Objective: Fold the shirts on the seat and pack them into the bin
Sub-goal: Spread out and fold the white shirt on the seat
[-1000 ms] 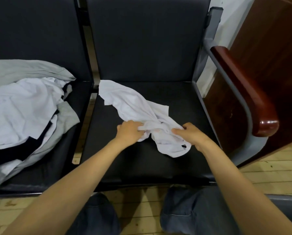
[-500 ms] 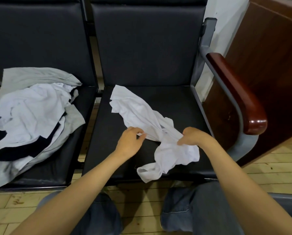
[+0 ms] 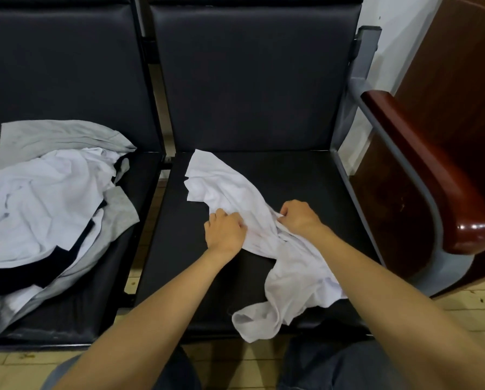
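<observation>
From my remote post I watch both hands work a crumpled white shirt [image 3: 227, 187] on the black padded seat [image 3: 306, 178] at the right end of a row of chairs. The left hand [image 3: 225, 230] has its fingers curled into the fabric near the shirt's middle. The right hand [image 3: 300, 218] pinches a bunched fold just beside it. One end of the shirt lies spread toward the seat's back left corner, and the other trails under my right forearm and droops over the front edge. On the neighbouring seat [image 3: 94, 291] to the left sits a loose pile of shirts [image 3: 44, 198]: white on top, a grey one [image 3: 61, 136] behind and beneath it, and a black garment [image 3: 24, 274] showing through. A dark wooden armrest [image 3: 432, 175] runs along the right of the seat, and the floor [image 3: 475, 313] below is pale wood.
</observation>
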Motion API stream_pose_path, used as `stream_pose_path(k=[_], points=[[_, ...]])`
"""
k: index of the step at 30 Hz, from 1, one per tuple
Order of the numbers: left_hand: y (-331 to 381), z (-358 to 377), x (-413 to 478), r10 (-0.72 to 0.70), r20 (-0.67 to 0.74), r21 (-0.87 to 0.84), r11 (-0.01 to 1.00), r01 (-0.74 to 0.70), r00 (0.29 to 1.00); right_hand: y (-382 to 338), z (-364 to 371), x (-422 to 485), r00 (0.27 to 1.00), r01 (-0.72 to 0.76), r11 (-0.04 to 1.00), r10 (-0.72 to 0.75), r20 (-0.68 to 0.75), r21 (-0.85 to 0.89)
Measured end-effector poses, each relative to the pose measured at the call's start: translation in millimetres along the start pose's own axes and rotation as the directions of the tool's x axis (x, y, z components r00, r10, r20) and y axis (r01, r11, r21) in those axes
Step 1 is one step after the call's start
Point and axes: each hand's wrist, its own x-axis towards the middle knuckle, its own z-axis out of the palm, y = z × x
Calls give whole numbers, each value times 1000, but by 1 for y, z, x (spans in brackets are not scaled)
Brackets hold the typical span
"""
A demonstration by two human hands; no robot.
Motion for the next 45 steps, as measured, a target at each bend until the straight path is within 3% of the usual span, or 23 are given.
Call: stream_pose_path(k=[5, 8, 10, 13, 16, 18, 20, 22, 24, 26, 28, 30, 32, 33, 35, 37, 39, 41, 43, 45], points=[[-39, -23, -5, 20, 52, 117, 993, -26, 998, 21, -17, -24, 958, -13, 974, 77, 275, -226], [-33, -27, -12, 38, 9, -8, 999, -38, 999, 23, -21, -48, 896, -12, 997, 44, 442, -74], [-17, -24, -15, 30, -36, -169, 985, -35, 999, 17, -22, -53, 921, -72, 987, 10, 390, 143], [2, -12, -13, -38, 24, -290, 956, 44, 999, 9, -14, -37, 994, -88, 940, 60, 93, 331], [3, -4, -5, -117, -41, -342, 935, 96, 992, 0, -2, -19, 993, -115, 888, 106, 44, 446], [-1, -5, 5, -190, -85, -372, 917, 145, 978, -7, 4, -8, 995, -100, 897, 81, 63, 431], [-8, -8, 17, -252, -39, -348, 911, 223, 967, -14, 9, 2, 995, -80, 929, 51, 90, 361], [-20, -11, 27, -235, 20, -303, 925, 230, 972, -16, 9, 7, 990, -83, 944, 42, 132, 318], [-32, -15, 32, -205, 35, -362, 910, 204, 978, -12, 4, 5, 978, -93, 930, 19, 206, 356], [-40, -20, 29, -232, 21, -521, 828, 208, 973, -4, -2, -4, 962, -48, 936, -51, 270, 348], [-43, -25, 24, -236, -16, -615, 768, 176, 972, -2, 0, -17, 948, 30, 971, -102, 301, 236], [-42, -28, 19, -249, 3, -700, 691, 180, 969, -3, 8, -24, 962, 76, 986, -111, 249, 148], [-41, -33, 16, -284, 59, -764, 605, 227, 957, -4, 7, -26, 990, 31, 980, -57, 126, 197], [-44, -37, 15, -294, 47, -744, 627, 230, 955, -1, 2, -26, 999, -25, 966, 17, 32, 257], [-60, -45, 15, -300, -52, -608, 766, 208, 952, 16, -13, -29, 970, -98, 943, 162, -179, 319], [-79, -50, 14, -317, -116, -467, 854, 230, 941, 40, -25, -36, 934, -163, 963, 220, -281, 214], [-89, -45, 12, -357, -155, -321, 900, 295, 921, 55, -28, -45, 953, -257, 966, 252, -165, -4], [-82, -37, 5, -262, -258, -143, 962, 231, 930, 60, -24, -49, 962, -271, 952, 268, -43, -141], [-64, -30, -3, -48, -281, -79, 996, 27, 959, 53, -20, -46, 983, -186, 981, 185, -11, -60], [-44, -25, -13, 86, -169, -102, 989, -104, 982, 38, -13, -39, 996, -49, 987, 60, -66, 156]])
